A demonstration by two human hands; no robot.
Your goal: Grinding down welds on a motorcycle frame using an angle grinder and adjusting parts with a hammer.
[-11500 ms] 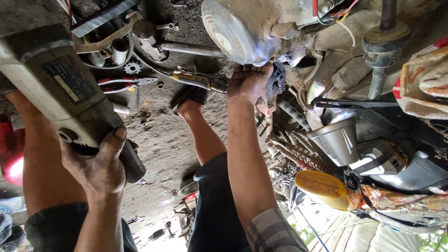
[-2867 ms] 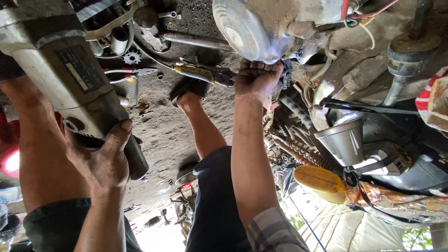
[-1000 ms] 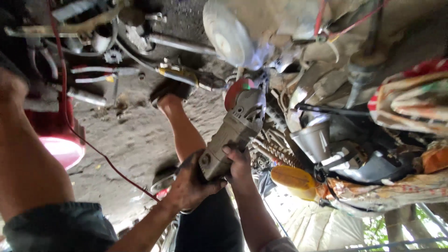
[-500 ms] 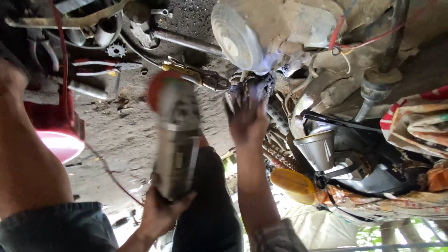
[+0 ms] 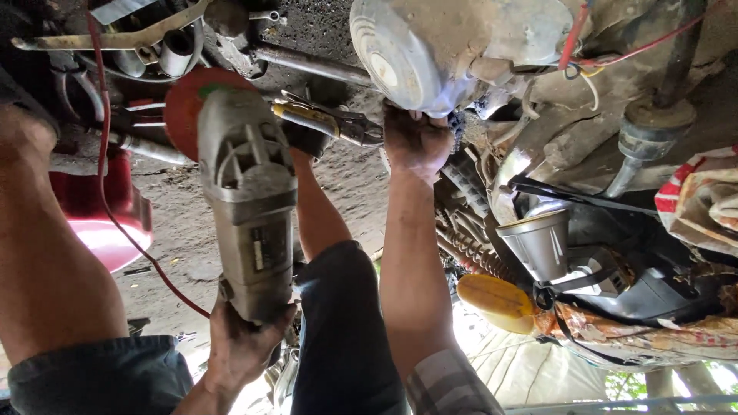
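My left hand (image 5: 244,346) grips the rear of a grey angle grinder (image 5: 247,207). Its head and red guard (image 5: 184,104) point away from me toward the ground. A red cable (image 5: 131,230) trails from it. My right hand (image 5: 415,138), on a plaid-sleeved arm, reaches the underside of a round silver engine cover (image 5: 400,54). Its fingers curl on a dark part at the cover's edge. Yellow-handled locking pliers (image 5: 327,121) are clamped just left of that hand. The grinder is apart from the cover, to its left.
My knee (image 5: 46,269) fills the left and my lower leg (image 5: 330,307) runs up the middle. A red basin (image 5: 96,219) lies on the dirt. A spring (image 5: 473,253), a metal funnel-shaped part (image 5: 538,242), a yellow lamp (image 5: 496,301) and coloured wires (image 5: 576,38) crowd the right.
One second ago both hands held the grinder near the engine. My left hand has since swung it left and nearer me, and my right hand went back to the silver cover.
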